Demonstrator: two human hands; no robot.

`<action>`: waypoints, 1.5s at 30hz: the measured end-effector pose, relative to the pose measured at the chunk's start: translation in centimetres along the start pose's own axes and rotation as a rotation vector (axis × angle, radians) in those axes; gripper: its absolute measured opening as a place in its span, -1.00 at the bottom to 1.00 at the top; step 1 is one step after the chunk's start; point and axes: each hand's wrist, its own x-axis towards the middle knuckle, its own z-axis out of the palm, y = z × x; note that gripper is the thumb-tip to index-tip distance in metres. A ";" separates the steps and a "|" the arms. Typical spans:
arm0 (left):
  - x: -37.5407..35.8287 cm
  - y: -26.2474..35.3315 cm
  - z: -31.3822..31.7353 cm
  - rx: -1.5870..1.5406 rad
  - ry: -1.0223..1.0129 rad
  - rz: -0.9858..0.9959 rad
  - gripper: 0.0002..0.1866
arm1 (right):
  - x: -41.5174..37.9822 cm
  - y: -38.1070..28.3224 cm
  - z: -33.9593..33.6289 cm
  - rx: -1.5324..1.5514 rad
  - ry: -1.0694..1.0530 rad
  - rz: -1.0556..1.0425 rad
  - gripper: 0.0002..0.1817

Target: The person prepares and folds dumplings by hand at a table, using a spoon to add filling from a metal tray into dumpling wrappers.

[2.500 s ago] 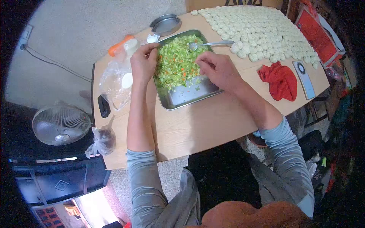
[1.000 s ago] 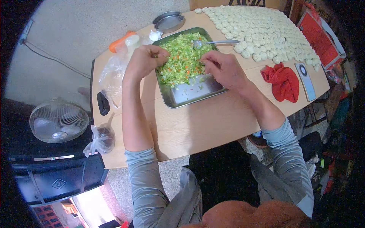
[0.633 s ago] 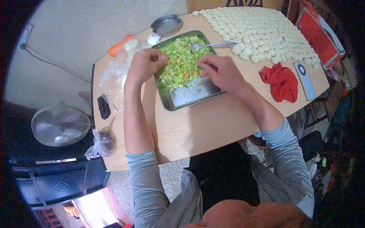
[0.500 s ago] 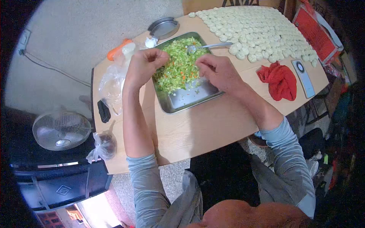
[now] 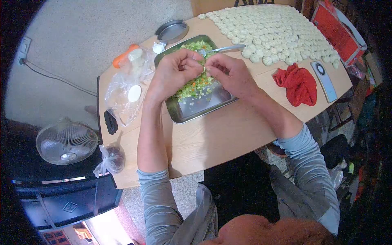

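Observation:
Over a metal tray (image 5: pixel 175 113) of chopped green vegetable with orange bits (image 5: pixel 198 89), my two hands have come almost together. The fingers of my left hand (image 5: pixel 176 72) are curled into a pinch. My right hand (image 5: pixel 232 76) pinches thumb against fingers just beside it. Whatever lies between the fingertips is too small or hidden to make out. A metal spoon (image 5: pixel 228 48) rests in the vegetables, its handle jutting over the tray's right rim. Part of the filling is covered by my hands.
Rows of small pleated dumplings (image 5: pixel 273 34) cover the table's far right. A red cloth (image 5: pixel 300 86) and a phone (image 5: pixel 324 81) lie at right. Leftward are plastic bags (image 5: pixel 118 96), a carrot (image 5: pixel 122 58), a round metal pan (image 5: pixel 172 32) and a tied bag (image 5: pixel 112 158).
Both hands have moved toward each other, the left one rightward and lower, so their fingertips nearly meet above the tray. A white oval by the plastic bags now shows beside my left wrist.

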 end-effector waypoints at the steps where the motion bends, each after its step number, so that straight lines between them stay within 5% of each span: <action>1: 0.1 -0.1 0.1 -0.017 -0.010 0.010 -0.72 | 0.0 0.2 0.0 0.003 0.001 -0.011 -0.84; 8: 0.2 -0.4 0.5 0.011 -0.038 0.041 -0.67 | -0.1 -0.6 -0.4 -0.055 -0.071 0.035 -0.92; 17: 0.2 0.0 1.3 -0.128 0.036 0.028 -0.64 | -0.3 -0.4 0.0 -0.208 0.095 -0.265 -0.89; 21: -0.2 -0.1 0.6 0.212 0.154 0.127 -0.82 | -0.7 -0.2 0.3 -0.120 -0.044 -0.281 -0.87; 28: -2.5 0.9 -4.4 0.841 0.241 -0.091 -0.86 | -0.2 0.0 -0.2 -0.134 -0.036 -0.098 -0.82; 38: -2.1 -0.8 -3.7 1.265 0.019 -0.451 -0.78 | 0.0 0.8 0.0 -0.090 -0.020 -0.001 -0.86; 45: -1.8 -0.4 -1.2 1.476 0.159 -0.389 -0.88 | 0.0 1.7 0.2 -0.180 0.001 -0.112 -0.90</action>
